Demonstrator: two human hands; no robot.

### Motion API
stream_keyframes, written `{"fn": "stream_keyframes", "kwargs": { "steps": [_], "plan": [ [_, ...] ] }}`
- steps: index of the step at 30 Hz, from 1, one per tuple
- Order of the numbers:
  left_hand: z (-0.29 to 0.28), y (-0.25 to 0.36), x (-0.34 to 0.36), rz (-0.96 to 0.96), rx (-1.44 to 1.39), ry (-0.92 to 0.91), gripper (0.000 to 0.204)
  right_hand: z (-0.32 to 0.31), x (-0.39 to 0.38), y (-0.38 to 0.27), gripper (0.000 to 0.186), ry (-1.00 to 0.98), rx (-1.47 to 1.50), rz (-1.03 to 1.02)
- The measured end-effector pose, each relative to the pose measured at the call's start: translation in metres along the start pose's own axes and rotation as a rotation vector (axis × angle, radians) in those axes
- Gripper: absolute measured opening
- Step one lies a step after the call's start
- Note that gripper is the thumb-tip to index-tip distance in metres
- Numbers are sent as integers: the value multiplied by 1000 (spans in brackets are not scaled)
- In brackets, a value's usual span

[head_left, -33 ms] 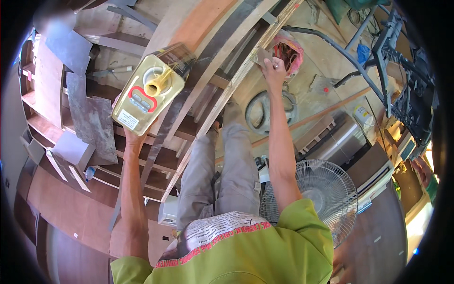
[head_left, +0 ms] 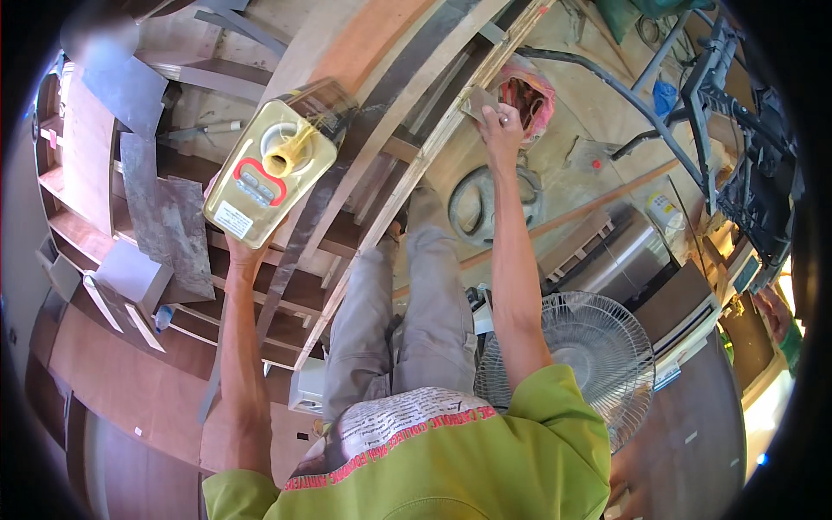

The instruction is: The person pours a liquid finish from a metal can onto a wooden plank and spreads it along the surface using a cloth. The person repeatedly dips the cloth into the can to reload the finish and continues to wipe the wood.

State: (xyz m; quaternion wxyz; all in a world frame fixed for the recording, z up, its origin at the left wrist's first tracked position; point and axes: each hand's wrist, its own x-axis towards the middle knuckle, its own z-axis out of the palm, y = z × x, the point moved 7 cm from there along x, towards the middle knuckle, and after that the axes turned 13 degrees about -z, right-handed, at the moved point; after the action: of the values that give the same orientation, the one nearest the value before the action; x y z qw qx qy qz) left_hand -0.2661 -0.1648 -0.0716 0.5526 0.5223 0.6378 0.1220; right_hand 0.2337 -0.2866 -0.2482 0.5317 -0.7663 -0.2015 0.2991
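Splitting the load: can on the left, flat blade on the right

Both hands are occupied! Over the wooden frame, well left of its pale right edge, the can is clasped by the left hand, most of its grip hidden, apparently so the weight is carried from behind and below. The spout, caked with yellow residue, is turned upward, likely so nothing is spilled. And at that right edge, the blade is pinched by the right hand, fingertips closed on one end, presumably so its far end is left free. Just beside, a pink bag is seen.
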Motion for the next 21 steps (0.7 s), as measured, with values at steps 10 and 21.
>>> {"fn": "stream_keyframes", "kwargs": {
  "steps": [10,21],
  "plan": [
    [-14,-41,-1,110,212,-9,90,8,17,-31,23,-22,2,-17],
    [-10,-31,0,70,61,-42,82,6,30,-39,22,-12,20,-6]
  ]
}}
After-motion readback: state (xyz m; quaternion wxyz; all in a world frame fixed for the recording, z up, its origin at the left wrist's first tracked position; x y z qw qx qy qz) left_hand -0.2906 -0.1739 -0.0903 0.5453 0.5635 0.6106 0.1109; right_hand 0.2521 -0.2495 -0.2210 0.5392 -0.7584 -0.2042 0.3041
